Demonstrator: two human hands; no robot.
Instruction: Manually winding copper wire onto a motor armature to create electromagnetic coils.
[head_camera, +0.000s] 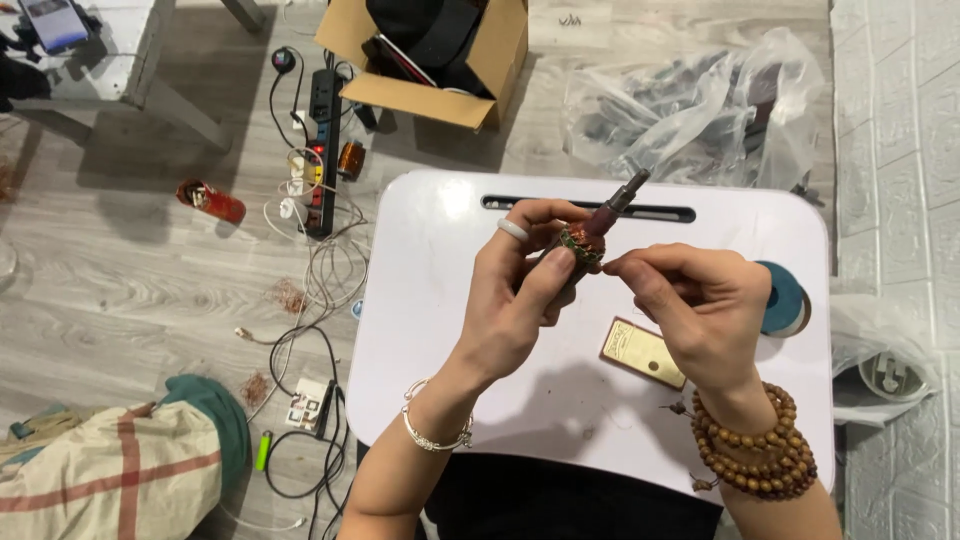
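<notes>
Motor rotor (592, 228) pinched by left hand (520, 290), right hand (690, 300); windings partly hidden.

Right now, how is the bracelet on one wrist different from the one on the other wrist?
The silver bracelet on the left wrist is thin, shiny and a single loop. The wooden bead bracelet on the right wrist is brown, chunky and wrapped round several times. Both sit just behind a hand.
</notes>
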